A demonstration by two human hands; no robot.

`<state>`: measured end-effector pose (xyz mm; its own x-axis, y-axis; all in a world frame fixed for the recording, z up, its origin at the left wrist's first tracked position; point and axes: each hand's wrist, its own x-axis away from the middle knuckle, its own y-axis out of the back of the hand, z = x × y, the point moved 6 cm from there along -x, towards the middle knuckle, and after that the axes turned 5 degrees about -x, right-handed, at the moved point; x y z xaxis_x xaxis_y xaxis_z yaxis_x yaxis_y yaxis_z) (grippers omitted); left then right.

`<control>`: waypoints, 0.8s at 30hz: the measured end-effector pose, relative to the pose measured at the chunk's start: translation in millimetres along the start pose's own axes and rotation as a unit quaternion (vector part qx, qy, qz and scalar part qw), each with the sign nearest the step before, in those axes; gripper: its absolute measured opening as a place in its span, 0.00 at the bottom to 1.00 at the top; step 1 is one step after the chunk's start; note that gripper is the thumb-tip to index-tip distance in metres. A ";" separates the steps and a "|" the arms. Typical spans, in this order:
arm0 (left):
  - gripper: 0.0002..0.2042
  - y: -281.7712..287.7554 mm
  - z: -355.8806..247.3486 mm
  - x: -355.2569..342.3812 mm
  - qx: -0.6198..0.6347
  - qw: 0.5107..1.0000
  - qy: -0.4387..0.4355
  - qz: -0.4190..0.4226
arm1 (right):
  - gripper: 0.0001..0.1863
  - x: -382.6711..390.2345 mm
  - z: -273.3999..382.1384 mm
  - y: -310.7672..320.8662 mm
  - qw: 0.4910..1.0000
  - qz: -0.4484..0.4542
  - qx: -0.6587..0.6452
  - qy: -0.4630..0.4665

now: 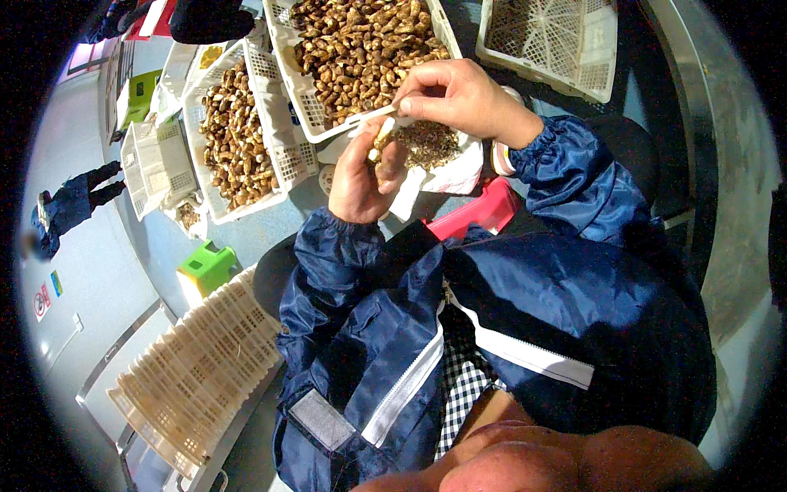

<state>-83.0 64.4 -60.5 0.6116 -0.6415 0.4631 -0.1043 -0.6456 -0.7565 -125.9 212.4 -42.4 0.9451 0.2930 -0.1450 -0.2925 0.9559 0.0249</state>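
Note:
Upright in front of me, my left hand (361, 184) is closed around a small mushroom (382, 139) with a pale stem. My right hand (471, 102) pinches a thin, pale, blade-like tool (371, 115), which lies across just above the mushroom; whether they touch, I cannot tell. Under my hands, dark crumbly trimmings (433, 144) are heaped on a white sheet or bag (459, 174). Just beyond is a white perforated crate (308, 113) full of brown mushrooms (369, 49).
Left of that stands a second crate (283, 156) of mushrooms. A pale crate (547, 49) is at the far right. Nested crates (197, 369) lean at the lower left, near a green container (209, 266). A red-pink plastic piece (475, 213) is by my lap. Another person (70, 201) stands at far left.

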 end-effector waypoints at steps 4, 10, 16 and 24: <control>0.10 67.0 -47.9 5.6 -0.029 0.980 -0.114 -0.163 | 0.10 4.7 0.7 8.0 0.993 0.012 0.109 -0.037; 0.30 154.2 -171.2 46.4 -0.020 0.847 -0.369 -0.381 | 0.12 22.4 5.1 -2.6 0.965 0.133 0.222 -0.028; 0.27 211.3 -162.1 3.7 -0.213 0.688 -0.383 -0.579 | 0.10 23.5 5.7 -1.3 0.954 0.132 0.267 -0.022; 0.17 145.4 -75.4 -190.6 -0.845 0.399 -0.199 -0.294 | 0.10 15.4 10.0 -10.0 0.953 0.157 0.259 -0.004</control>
<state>-273.9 61.5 -224.0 0.9614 -0.2733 -0.0331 -0.0258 -0.2092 0.9775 -107.0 207.6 -35.1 0.8248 0.5638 -0.0435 -0.4509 0.7022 0.5511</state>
